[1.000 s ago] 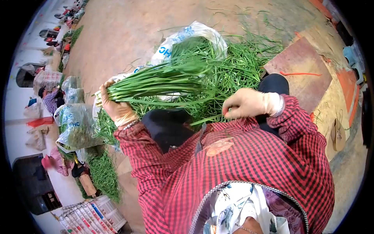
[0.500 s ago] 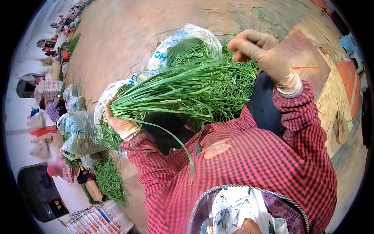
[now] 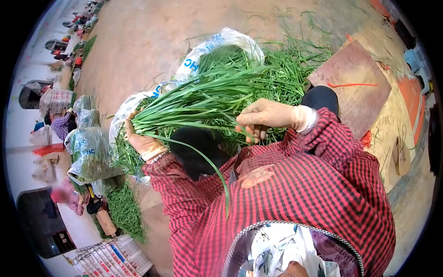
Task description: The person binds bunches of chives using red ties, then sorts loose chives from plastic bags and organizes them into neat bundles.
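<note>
My left hand (image 3: 140, 140), gloved, is wrapped round the pale stem end of a bunch of long green leaves (image 3: 194, 99). The leaves fan out to the right, and one long leaf bends down over the checked sleeve. My right hand (image 3: 265, 117), also gloved, is at the lower right edge of the bunch with its fingers curled in a pinch near the leaf tips; what is between the fingers is too small to name. Beneath and behind lies a heap of loose green leaves (image 3: 286, 76) on an opened white plastic bag (image 3: 187, 64).
On the right, a reddish board (image 3: 353, 83) holds a red strip (image 3: 353, 85). Filled plastic bags (image 3: 90, 150), another green heap (image 3: 124, 210) and a stacked white crate (image 3: 113, 258) are at the left. Other people (image 3: 60, 124) sit along the wall.
My right hand rose to the upper right, then came back down to the bunch's lower right edge. The bunch in my left hand has spread, and one leaf now droops from it.
</note>
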`<action>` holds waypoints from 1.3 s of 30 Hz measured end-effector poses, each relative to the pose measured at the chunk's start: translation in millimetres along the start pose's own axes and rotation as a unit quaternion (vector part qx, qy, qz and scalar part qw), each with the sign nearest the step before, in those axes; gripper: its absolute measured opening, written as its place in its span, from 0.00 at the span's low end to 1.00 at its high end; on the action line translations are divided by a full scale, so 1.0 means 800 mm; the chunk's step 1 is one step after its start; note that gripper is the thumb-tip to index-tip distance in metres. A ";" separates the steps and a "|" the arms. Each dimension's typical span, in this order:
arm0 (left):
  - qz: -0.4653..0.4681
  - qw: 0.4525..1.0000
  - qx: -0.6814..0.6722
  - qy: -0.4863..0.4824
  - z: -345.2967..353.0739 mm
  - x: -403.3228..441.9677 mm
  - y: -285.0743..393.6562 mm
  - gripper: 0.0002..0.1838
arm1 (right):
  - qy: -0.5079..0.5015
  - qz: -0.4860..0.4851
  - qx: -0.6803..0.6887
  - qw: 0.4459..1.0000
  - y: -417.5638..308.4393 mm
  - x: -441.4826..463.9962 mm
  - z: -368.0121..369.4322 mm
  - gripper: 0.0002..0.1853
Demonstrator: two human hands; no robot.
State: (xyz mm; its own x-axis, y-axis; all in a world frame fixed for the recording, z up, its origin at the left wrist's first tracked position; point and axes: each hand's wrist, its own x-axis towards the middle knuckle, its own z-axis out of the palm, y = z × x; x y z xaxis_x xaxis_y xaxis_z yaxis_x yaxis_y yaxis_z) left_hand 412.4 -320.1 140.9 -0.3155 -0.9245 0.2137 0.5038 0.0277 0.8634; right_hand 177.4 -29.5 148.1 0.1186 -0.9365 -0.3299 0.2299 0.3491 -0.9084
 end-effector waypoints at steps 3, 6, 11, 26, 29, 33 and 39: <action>0.006 0.999 -0.032 -0.019 0.001 0.000 -0.004 0.15 | -0.039 0.016 0.068 0.997 -0.004 0.018 0.022 0.25; -0.015 0.997 -0.069 0.009 0.015 -0.008 0.000 0.11 | -0.052 0.003 0.085 0.995 -0.004 0.024 0.040 0.22; -0.038 0.993 -0.097 0.054 0.023 -0.011 0.001 0.13 | -0.001 -0.057 0.073 0.996 0.001 0.021 0.055 0.16; -0.065 0.989 -0.082 0.102 0.028 -0.018 0.006 0.14 | 0.083 -0.084 0.084 0.989 0.014 0.024 0.046 0.22; -0.063 0.988 -0.111 0.086 0.025 -0.018 0.004 0.14 | 0.098 -0.123 0.096 0.983 0.014 0.029 0.048 0.17; -0.058 0.986 -0.134 0.080 0.017 -0.013 0.007 0.13 | 0.041 -0.097 -0.117 0.988 0.020 0.009 0.032 0.11; 0.033 0.996 0.048 0.071 0.099 -0.032 0.050 0.11 | 0.278 -0.105 -0.333 0.895 -0.001 -0.024 -0.035 0.31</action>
State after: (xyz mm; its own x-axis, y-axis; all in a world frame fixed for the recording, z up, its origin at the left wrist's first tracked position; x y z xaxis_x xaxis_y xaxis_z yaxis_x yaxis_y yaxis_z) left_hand 376.9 -264.9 205.8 -0.1651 -0.9636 0.2104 0.4385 0.1194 0.8908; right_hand 147.8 -12.9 148.1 -0.4009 -0.9151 -0.0425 -0.4574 0.2402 -0.8562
